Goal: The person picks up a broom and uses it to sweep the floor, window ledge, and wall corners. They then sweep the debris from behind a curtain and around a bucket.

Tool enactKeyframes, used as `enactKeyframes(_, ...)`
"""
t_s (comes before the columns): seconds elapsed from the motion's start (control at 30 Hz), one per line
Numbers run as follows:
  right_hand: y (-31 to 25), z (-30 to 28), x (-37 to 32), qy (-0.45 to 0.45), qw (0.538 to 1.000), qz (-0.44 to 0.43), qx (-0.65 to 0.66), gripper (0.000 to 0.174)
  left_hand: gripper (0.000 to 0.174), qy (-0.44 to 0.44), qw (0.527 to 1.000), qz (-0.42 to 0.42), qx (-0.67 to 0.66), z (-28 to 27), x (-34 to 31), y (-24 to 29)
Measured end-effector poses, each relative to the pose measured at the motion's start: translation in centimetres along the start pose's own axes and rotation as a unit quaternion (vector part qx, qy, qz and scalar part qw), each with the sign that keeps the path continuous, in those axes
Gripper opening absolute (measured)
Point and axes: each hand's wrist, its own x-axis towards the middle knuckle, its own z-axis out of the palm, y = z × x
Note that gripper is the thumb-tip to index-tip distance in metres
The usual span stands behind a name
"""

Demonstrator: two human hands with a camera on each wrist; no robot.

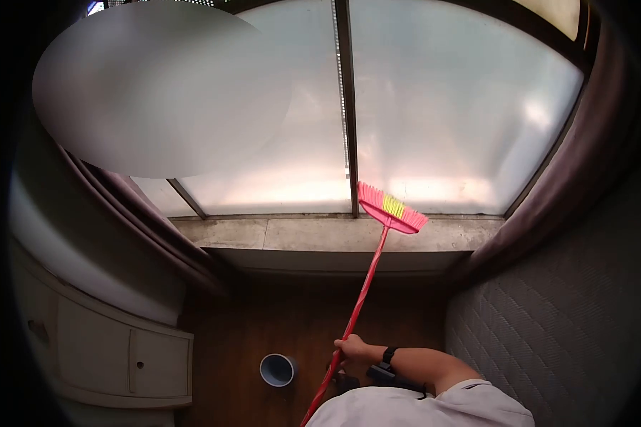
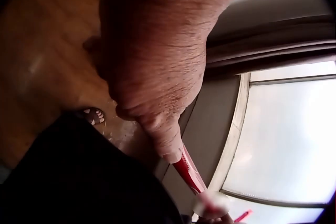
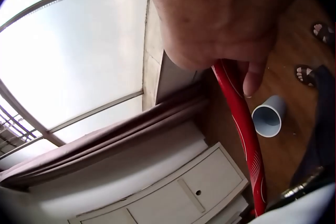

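**Cabinet**: cream, panelled doors with small knobs, against the left wall at the left edge of the wooden floor.

**Curtain**: dull mauve, hanging in folds down the left side of the window; its panes are frosted.

**Cup**: pale blue-grey, open mouth up, on the floor just left of the broom handle and apart from it.

**Broom**: one item.
- The handle is long, thin and glossy red, with a fine pale pattern low down in the right wrist view.
- The head is pink with a yellow tuft in the middle of its bristles.
- It slants up from the person's body.
- The head lies at the stone sill, right of the middle, under the central window post.

**Left hand**: closed on the handle, with one digit lying along the red shaft. It is hidden in the head view.

**Right hand**: wrapped round the handle, fingers curled over it, a black strap at the wrist.

**Sandalled feet**: on the floor near the cup.

**Quilted surface**: grey, diamond-stitched, along the right edge of the floor.
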Motion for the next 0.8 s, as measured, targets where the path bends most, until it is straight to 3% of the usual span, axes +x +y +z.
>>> enactKeyframes(0.1, -0.6, -2.0, -2.6, -0.014, 0.998, -0.018, 0.050, 0.024, 0.035, 0.027, 0.999, 0.024, 0.036, 0.0, 0.9, 2.3)
enactKeyframes(0.23, -4.6, -6.6, -3.9, 0.025, 0.980, -0.122, 0.155, 0.016, 0.036, 0.110, 0.955, 0.160, 0.224, -0.1, 4.4, 9.4)
enactKeyframes(0.33, -8.5, -8.0, -2.2, 0.021, 0.979, -0.126, 0.157, 0.014, 0.039, 0.165, 0.951, 0.155, 0.210, 0.8, 5.0, 13.6)
enactKeyframes(0.5, -7.5, 0.1, 1.2, -0.157, 0.982, -0.040, 0.100, 0.021, 0.037, 0.200, 0.959, 0.048, 0.195, -0.1, 1.0, 7.0)
enactKeyframes(0.67, -3.8, 4.5, 0.0, -0.188, 0.979, -0.023, 0.076, 0.019, 0.036, 0.152, 0.978, 0.011, 0.143, -1.4, -2.7, 4.2)
enactKeyframes(0.8, -2.9, 1.7, -2.3, -0.189, 0.975, -0.014, 0.119, 0.015, 0.035, 0.099, 0.987, 0.037, 0.118, -2.6, -2.4, 4.1)
